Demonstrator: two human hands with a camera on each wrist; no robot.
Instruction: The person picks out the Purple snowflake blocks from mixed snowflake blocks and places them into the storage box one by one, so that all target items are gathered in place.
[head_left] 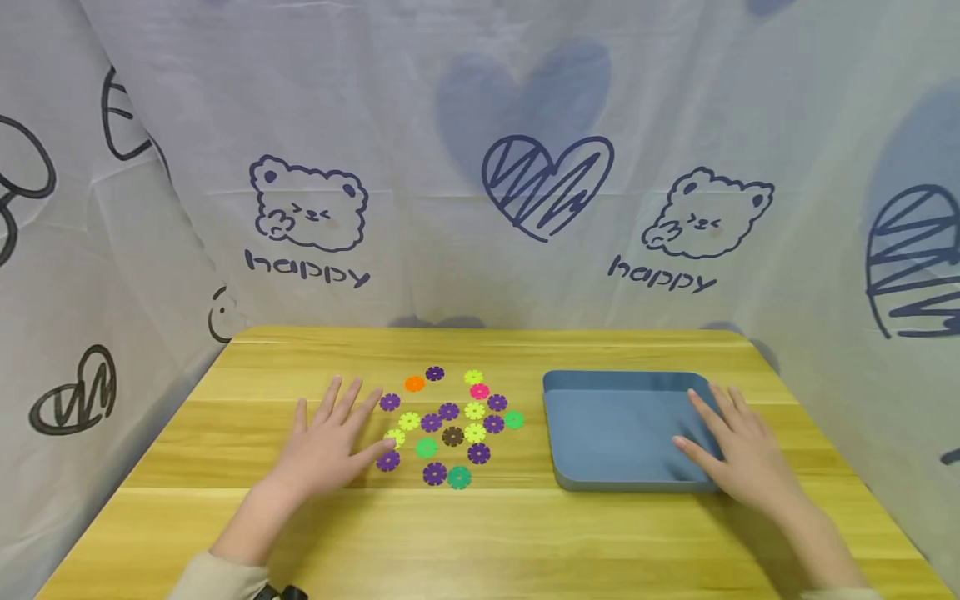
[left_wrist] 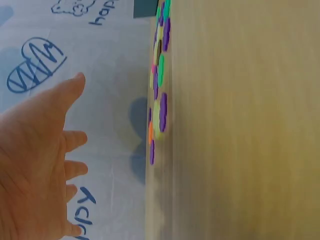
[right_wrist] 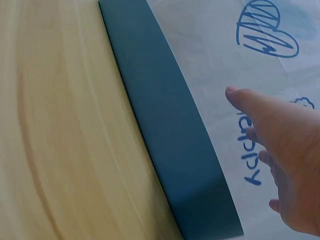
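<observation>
Several small notched discs, flower-shaped like snowflake building pieces, lie flat on the wooden table in the head view: purple (head_left: pixel 478 453), yellow (head_left: pixel 475 410), green (head_left: pixel 427 447), orange (head_left: pixel 415 383), pink (head_left: pixel 479 391) and brown (head_left: pixel 453 436). My left hand (head_left: pixel 324 446) hovers with spread fingers at the left edge of the discs, its thumb tip overlapping a yellow one. To the right stands a shallow blue-grey tray (head_left: pixel 622 433) with nothing in it. My right hand (head_left: pixel 746 458) spreads over the tray's right side, holding nothing. The left wrist view shows the left hand (left_wrist: pixel 40 165) above table level.
The wooden table (head_left: pixel 480 542) reaches back to a pale cloth (head_left: pixel 420 108) printed with bears, hearts and the word "happy". This cloth also hangs along the left and right sides. A dark band shows at the left sleeve (head_left: pixel 225 577).
</observation>
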